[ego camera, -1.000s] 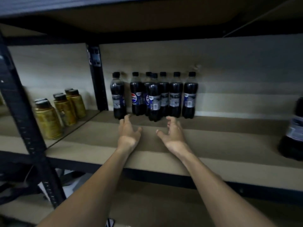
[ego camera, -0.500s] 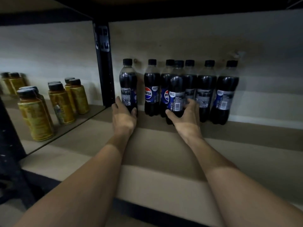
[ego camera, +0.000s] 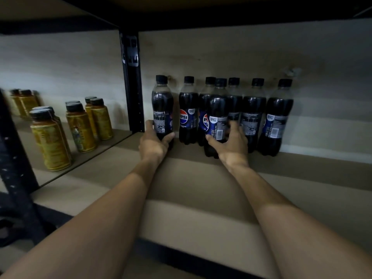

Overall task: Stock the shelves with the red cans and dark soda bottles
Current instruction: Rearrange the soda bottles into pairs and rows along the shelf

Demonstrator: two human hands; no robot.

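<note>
Dark bottles [ego camera: 162,105] clasped by left hand [ego camera: 154,146], right hand [ego camera: 231,147]

A row of upright, black-capped dark soda bottles [ego camera: 251,109] stands at the back of the shelf [ego camera: 191,198], the left hand [ego camera: 154,146] gripping the leftmost bottle [ego camera: 162,109] low and the right hand [ego camera: 233,147] the front bottle [ego camera: 217,113], just ahead of the row.

At about 9 o'clock, gold-labelled bottles [ego camera: 80,127] with dark caps stand upright in clusters: a front pair [ego camera: 50,141] touching each other, another pair [ego camera: 100,119] further back, and a blurred group [ego camera: 24,101] toward 10 o'clock. A black upright post [ego camera: 132,87] rises at 11 o'clock, with a slotted metal bracket [ego camera: 130,51] near its top, and a second black post [ego camera: 14,148] stands nearer at 8 o'clock. The pale wall [ego camera: 241,53] behind carries a small light fixture [ego camera: 291,71] at 1 o'clock.
</note>
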